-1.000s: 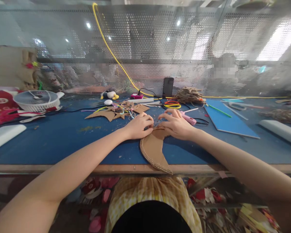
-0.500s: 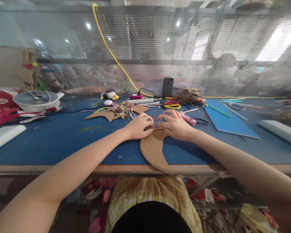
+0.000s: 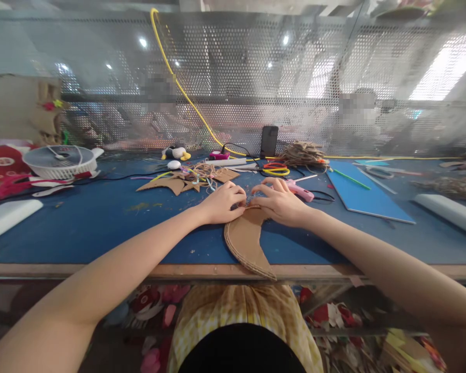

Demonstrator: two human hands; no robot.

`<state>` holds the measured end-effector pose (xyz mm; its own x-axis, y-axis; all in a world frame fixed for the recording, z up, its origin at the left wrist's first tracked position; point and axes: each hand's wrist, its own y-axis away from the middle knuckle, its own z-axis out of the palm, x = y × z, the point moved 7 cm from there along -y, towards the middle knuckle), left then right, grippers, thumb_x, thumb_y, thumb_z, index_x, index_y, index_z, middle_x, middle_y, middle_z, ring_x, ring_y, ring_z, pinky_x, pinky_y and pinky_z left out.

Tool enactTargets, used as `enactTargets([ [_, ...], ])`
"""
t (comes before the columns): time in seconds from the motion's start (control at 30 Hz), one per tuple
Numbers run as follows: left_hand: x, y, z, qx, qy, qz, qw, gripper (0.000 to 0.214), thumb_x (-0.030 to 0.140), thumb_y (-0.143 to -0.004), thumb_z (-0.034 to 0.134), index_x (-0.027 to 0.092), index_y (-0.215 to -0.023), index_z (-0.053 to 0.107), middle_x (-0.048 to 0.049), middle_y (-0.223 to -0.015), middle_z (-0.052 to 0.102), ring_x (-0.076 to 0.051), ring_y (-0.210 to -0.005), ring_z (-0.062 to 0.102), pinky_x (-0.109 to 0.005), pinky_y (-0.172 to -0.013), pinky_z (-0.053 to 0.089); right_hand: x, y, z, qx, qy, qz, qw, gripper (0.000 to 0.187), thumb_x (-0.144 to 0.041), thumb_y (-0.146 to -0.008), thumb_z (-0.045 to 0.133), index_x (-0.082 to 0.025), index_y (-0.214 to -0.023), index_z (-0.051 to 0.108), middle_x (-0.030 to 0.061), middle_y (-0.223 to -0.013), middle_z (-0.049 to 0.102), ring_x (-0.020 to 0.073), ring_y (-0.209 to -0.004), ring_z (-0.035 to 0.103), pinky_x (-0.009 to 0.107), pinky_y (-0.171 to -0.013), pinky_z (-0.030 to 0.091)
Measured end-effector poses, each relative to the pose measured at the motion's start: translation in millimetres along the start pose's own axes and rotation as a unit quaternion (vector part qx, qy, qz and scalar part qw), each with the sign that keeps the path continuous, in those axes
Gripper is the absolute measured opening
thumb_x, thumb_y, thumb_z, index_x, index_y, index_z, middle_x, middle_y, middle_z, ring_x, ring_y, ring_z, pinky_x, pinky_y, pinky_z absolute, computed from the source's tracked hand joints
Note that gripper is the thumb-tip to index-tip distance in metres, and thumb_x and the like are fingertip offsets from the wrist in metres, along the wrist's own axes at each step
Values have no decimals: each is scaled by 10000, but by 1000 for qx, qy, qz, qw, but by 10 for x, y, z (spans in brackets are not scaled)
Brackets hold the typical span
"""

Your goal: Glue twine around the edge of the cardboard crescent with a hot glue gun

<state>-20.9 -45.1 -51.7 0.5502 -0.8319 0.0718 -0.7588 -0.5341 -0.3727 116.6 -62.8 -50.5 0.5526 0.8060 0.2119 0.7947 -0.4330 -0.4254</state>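
A crescent-shaped piece of layered cardboard (image 3: 245,239) lies on the blue tabletop, its lower tip sticking out past the front edge. My left hand (image 3: 226,203) is closed at the upper left end of the crescent, fingers bent and thumb against the cardboard. From the other side my right hand (image 3: 281,203) grips the upper edge with curled fingers. Both hands hide the crescent's far tip. Just beyond my right hand lies a pink glue gun (image 3: 301,191), partly covered by that hand.
Cardboard scraps (image 3: 166,184) and tangled strings lie left of centre. Behind stand a black phone (image 3: 269,141) and a bundle of twigs (image 3: 303,154). A blue board (image 3: 367,194) with a green pencil lies right; a white round basket (image 3: 62,165) stands left. A perforated metal screen (image 3: 233,77) closes the back.
Almost nothing differs. Both hands keep their hold on the cardboard crescent, and the whole view has shifted very slightly.
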Motion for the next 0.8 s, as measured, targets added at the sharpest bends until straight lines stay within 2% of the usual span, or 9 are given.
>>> enactTargets([
  [0.13,-7,2,6,2,1,1,1000,138,224,-917,555,188,-865,677,-75,-1121,675,-273,-1100,508,-451,-1024,431,-24,6,21,-11,-10,-13,1000,348,-170,-966,483,-304,-1202,702,60,-1381,581,325,-1254,367,525,-1028,361],
  [0.23,-8,0,8,-5,3,-1,1000,138,230,-921,547,187,-868,667,-73,-1104,677,-268,-1084,510,-443,-1010,432,-12,-6,-26,12,-17,1,1000,329,-179,-978,461,-282,-1166,711,63,-1349,609,319,-1242,382,514,-1019,359],
  [0.33,2,-2,-2,-9,4,-1,1000,141,236,-920,541,188,-848,652,-71,-1078,673,-262,-1063,514,-437,-991,431,67,-11,-141,84,-26,45,995,264,-218,-992,470,-239,-1096,712,71,-1222,677,294,-1180,434,483,-1010,362],
  [0.43,12,-2,-8,-14,2,3,1000,142,235,-917,537,191,-825,635,-65,-1049,670,-254,-1029,520,-434,-972,426,168,23,-258,167,-20,87,982,154,-295,-968,564,-223,-981,700,68,-1089,713,282,-1120,473,463,-996,360],
  [0.5,9,-1,-12,-13,4,1,1000,139,235,-914,538,193,-814,625,-62,-1046,669,-255,-1023,518,-431,-960,424,221,50,-296,197,-12,106,975,132,-322,-952,597,-228,-925,686,65,-1035,720,286,-1112,477,463,-989,352],
  [0.67,1,-2,-17,-11,9,1,1000,145,244,-917,538,193,-807,617,-67,-1046,667,-263,-1034,508,-435,-957,422,290,84,-323,213,-6,142,967,128,-311,-966,552,-229,-948,650,76,-968,704,287,-1088,485,454,-968,349],
  [0.8,4,-6,-20,-14,9,3,1000,141,242,-919,541,193,-807,611,-65,-1043,668,-259,-1029,510,-430,-959,420,290,82,-317,206,0,143,968,146,-313,-988,517,-224,-958,629,83,-983,708,286,-1078,495,438,-948,358],
])
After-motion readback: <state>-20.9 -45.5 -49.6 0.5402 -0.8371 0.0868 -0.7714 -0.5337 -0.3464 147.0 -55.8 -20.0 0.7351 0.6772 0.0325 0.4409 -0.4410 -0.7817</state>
